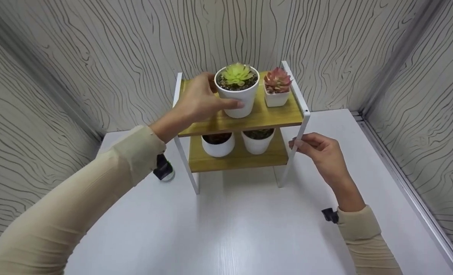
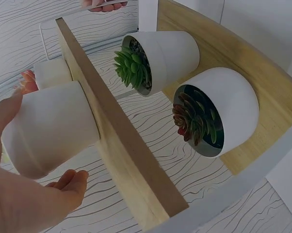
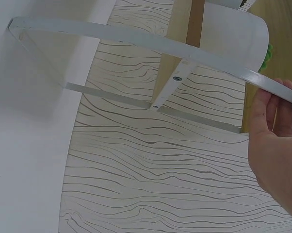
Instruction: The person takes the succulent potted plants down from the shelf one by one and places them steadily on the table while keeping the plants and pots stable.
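- Pot (image 1: 247, 97) with a light green plant (image 1: 237, 74) stood up straight on the top board (image 1: 276, 116) of a little shelf.
- Left hand (image 1: 201, 100) was bent round this white pot, spread about as wide as the pot, with the thumb across its front and the other fingers around the back.
- Right hand (image 1: 322, 154) was nearly closed and pinched the white front leg (image 1: 288, 168) on the shelf's right side.
- Beside the big pot, near the right end, sat a small square pot (image 1: 276, 100) with a red plant (image 1: 278, 79).
- On the lower board (image 1: 237, 162) were two more white pots: one (image 1: 218, 149) with a dark red and green plant (image 2: 187, 116), one (image 1: 257, 146) with a green plant (image 2: 130, 68).
- The shelf stood on a white surface (image 1: 226, 229), in front of a wall (image 1: 226, 34) with wavy lines.
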Demonstrator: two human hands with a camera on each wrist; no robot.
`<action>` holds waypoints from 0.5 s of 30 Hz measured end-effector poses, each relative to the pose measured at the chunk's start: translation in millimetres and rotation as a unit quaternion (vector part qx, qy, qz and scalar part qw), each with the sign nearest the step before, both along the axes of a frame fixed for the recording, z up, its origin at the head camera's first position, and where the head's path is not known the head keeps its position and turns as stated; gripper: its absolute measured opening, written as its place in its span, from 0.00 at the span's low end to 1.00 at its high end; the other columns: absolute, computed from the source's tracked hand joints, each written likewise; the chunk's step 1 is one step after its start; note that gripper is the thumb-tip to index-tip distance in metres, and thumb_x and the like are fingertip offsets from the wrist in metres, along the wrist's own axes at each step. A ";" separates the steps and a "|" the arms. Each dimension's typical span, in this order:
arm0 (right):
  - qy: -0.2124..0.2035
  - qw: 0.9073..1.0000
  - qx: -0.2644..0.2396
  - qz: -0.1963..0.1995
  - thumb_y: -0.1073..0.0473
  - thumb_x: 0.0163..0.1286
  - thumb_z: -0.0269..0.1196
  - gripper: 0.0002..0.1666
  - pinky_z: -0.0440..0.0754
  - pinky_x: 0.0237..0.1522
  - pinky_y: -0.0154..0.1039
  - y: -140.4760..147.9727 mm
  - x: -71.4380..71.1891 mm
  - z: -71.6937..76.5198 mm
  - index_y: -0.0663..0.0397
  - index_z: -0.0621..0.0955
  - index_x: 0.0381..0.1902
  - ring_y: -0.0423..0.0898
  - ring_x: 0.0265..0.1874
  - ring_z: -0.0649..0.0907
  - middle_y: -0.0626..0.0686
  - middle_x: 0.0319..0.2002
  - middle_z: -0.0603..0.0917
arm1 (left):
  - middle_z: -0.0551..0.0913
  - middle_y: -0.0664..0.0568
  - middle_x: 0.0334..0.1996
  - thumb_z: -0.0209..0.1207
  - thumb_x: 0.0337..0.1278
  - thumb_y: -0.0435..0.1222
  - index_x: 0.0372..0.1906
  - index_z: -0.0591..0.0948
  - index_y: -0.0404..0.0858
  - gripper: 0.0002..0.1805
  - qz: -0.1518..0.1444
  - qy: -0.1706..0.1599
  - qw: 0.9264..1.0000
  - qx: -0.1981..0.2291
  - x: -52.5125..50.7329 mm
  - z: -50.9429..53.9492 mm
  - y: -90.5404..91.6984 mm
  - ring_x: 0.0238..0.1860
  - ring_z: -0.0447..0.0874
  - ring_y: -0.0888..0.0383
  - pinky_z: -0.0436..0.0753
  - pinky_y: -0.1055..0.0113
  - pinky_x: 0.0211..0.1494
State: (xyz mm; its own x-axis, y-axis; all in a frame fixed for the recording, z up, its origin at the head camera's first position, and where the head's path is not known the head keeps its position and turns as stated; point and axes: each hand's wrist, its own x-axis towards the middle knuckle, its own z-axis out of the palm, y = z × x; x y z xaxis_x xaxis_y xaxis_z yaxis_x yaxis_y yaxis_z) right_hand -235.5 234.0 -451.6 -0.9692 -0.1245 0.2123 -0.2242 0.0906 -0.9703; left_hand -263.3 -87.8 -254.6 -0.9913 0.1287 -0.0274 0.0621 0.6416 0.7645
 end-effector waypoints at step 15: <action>0.011 1.000 -0.014 0.009 0.59 0.75 0.68 0.18 0.87 0.60 0.34 -1.0 -0.3 1.0 0.71 0.84 0.52 0.44 0.50 0.91 0.56 0.45 0.93 | 0.84 0.52 0.64 0.84 0.42 0.45 0.71 0.74 0.43 0.47 -0.046 0.023 0.996 0.075 -10.8 -12.6 9.8 0.66 0.81 0.57 0.76 0.63 0.76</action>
